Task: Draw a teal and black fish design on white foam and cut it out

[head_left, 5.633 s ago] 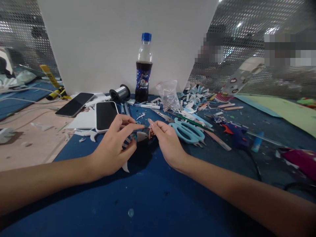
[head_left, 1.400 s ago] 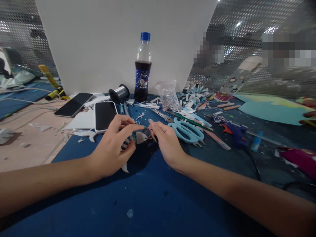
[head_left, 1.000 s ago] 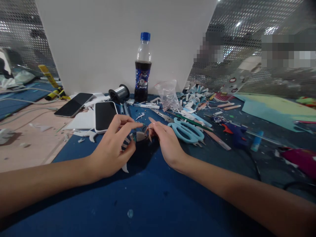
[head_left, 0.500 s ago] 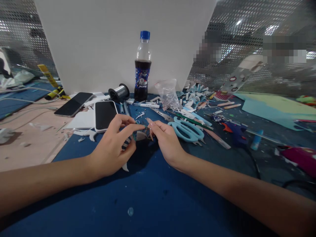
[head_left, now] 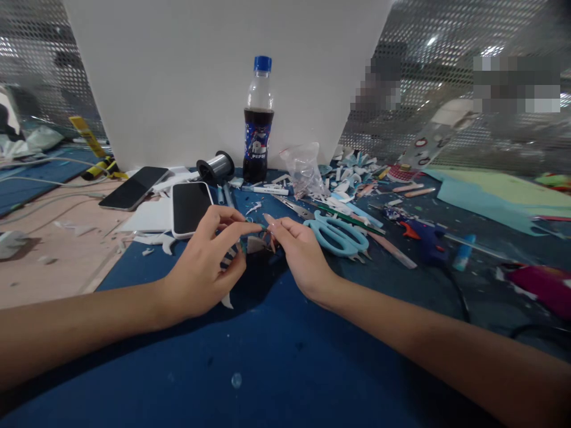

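Observation:
My left hand [head_left: 209, 258] curls around a small striped grey-and-white piece [head_left: 228, 257], partly hidden behind its fingers. Its index fingertip reaches right, to the fingertips of my right hand [head_left: 300, 252]. That hand is closed in a pinch, and whatever sits in it is too small and covered to name. Just below the meeting fingertips a small pale piece [head_left: 256, 244] shows between the hands. Light-blue scissors [head_left: 339, 233] lie right beside my right hand. A white curved scrap [head_left: 227, 301] lies under my left hand.
Behind the hands stand a Pepsi bottle [head_left: 257, 128] and a wire spool [head_left: 216, 167]. A white-framed phone [head_left: 191, 209] and a dark phone [head_left: 134, 188] lie left. Foam scraps [head_left: 352, 169], a clear bag [head_left: 306, 169] and a dark-blue glue gun [head_left: 423, 238] are to the right.
The pale piece between the hands has turned slightly and looks more angular. Both hands keep almost the same place, and the view has shifted very little.

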A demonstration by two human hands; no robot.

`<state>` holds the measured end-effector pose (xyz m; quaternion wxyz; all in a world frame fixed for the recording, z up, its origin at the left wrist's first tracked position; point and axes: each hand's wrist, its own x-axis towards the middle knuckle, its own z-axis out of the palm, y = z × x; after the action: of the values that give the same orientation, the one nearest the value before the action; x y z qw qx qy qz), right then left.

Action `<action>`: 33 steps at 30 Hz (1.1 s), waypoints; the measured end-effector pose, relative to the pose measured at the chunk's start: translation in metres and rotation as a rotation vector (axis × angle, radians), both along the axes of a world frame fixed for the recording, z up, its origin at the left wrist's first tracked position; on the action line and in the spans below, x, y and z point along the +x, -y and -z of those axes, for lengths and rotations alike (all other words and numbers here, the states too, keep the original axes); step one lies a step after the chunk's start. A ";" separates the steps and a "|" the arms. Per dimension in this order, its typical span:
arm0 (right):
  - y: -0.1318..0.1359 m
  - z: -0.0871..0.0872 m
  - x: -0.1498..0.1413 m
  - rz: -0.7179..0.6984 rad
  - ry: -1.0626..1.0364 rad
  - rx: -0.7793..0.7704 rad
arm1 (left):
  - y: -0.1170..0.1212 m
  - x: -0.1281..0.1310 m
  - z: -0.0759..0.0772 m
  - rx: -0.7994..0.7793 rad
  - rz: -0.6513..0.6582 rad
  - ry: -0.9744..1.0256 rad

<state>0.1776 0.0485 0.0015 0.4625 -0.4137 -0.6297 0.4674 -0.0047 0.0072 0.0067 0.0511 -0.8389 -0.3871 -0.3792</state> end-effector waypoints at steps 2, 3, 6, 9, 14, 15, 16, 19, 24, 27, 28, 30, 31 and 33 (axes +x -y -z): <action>0.000 -0.001 0.000 -0.002 0.009 0.000 | 0.000 0.000 -0.001 0.006 0.004 0.001; 0.000 -0.001 0.000 -0.003 0.013 0.000 | 0.000 0.000 -0.001 0.008 0.005 0.001; 0.001 -0.001 0.000 -0.002 0.026 0.008 | 0.000 0.000 -0.002 0.009 0.007 -0.004; 0.001 0.000 0.000 0.003 0.038 0.011 | 0.001 0.000 -0.002 0.008 0.009 -0.008; 0.001 -0.001 0.000 0.010 0.055 0.011 | 0.000 0.001 -0.002 0.004 0.011 -0.010; 0.001 -0.001 0.000 0.009 0.061 0.012 | 0.000 0.001 -0.002 0.003 0.010 -0.010; 0.001 -0.001 0.000 0.010 0.066 0.014 | 0.000 0.001 -0.002 0.003 0.010 -0.009; 0.001 -0.002 0.000 0.007 0.070 0.012 | 0.000 0.001 -0.002 0.002 0.012 -0.005; 0.002 -0.003 0.001 0.007 0.064 0.007 | 0.000 0.001 0.000 -0.008 0.014 0.003; 0.002 -0.004 0.001 0.005 0.056 0.004 | 0.000 0.000 0.001 -0.022 0.008 0.014; 0.002 -0.004 0.000 0.006 0.045 -0.002 | 0.000 0.000 0.002 -0.028 0.004 0.020; 0.002 -0.003 0.000 0.022 -0.008 -0.019 | 0.001 0.000 0.002 -0.042 -0.006 0.037; 0.001 -0.002 -0.001 0.035 -0.043 -0.027 | 0.001 0.000 0.002 -0.049 -0.009 0.047; 0.000 0.002 -0.002 0.067 -0.109 -0.038 | 0.002 0.000 0.001 -0.070 -0.011 0.069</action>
<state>0.1760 0.0484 0.0000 0.5038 -0.4172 -0.5803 0.4852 -0.0050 0.0056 0.0054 0.0104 -0.8244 -0.4063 -0.3939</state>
